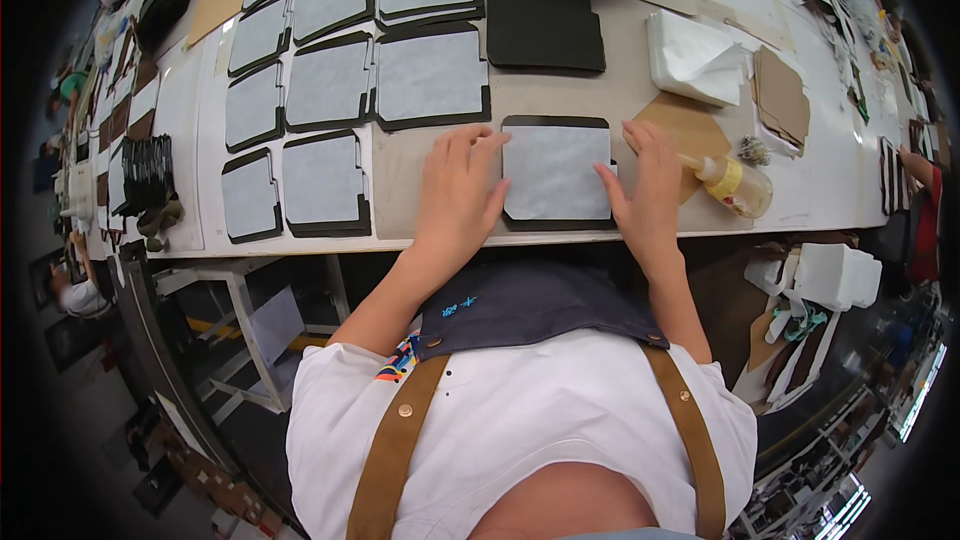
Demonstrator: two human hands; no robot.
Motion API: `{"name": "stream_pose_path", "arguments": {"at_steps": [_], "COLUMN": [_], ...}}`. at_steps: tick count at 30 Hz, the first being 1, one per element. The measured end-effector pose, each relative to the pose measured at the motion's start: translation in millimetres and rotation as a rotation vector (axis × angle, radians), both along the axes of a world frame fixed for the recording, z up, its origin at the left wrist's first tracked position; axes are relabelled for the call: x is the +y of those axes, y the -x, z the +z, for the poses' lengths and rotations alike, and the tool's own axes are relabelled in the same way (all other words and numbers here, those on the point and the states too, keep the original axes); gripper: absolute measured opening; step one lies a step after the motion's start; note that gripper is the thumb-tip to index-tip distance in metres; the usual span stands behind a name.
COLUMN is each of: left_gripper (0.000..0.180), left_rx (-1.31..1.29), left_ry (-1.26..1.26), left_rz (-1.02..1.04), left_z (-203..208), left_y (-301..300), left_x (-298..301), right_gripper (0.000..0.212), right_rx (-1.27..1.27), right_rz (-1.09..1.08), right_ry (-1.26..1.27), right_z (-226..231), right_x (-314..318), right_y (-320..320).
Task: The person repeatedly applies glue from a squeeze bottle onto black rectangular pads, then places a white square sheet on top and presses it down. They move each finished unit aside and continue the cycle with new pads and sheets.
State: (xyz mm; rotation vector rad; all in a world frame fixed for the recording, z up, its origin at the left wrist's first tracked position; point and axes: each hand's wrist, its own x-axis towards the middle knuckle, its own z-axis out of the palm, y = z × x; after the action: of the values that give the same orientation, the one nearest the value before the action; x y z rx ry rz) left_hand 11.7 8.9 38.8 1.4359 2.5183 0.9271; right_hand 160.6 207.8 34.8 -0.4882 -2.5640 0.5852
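This is a workshop, apparently for batch handcraft. Matching black panels (pixel 328 83) faced with pale grey repeat in rows across the upper left of a long white desk (pixel 190 190), with one more panel (pixel 556 175) at centre. A squeeze bottle (pixel 740 186) and stacked brown card pieces (pixel 780 97) sit right of centre. Other people work at the left (pixel 84 297) and right edges; strip lights (pixel 922 395) glow lower right.
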Motion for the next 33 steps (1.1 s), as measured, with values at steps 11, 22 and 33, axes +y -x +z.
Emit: {"name": "stream_pose_path", "arguments": {"at_steps": [11,22,33], "left_gripper": [0.076,0.095,0.098], "left_rx": [0.139,0.114,0.138], "left_ry": [0.231,0.247,0.334], "left_rz": [-0.264,-0.131,-0.286], "left_z": [-26,-24,-14], "left_y": [-21,-18,-24], "left_x": [16,-1,-27], "right_gripper": [0.06,0.079,0.096], "right_rx": [-0.166,-0.172,-0.394], "right_rz": [0.385,0.188,0.231], "right_ry": [0.007,0.044,-0.062], "right_z": [-12,-8,-3], "right_x": [-1,12,-7], "right_y": [-5,-27,-60]}}
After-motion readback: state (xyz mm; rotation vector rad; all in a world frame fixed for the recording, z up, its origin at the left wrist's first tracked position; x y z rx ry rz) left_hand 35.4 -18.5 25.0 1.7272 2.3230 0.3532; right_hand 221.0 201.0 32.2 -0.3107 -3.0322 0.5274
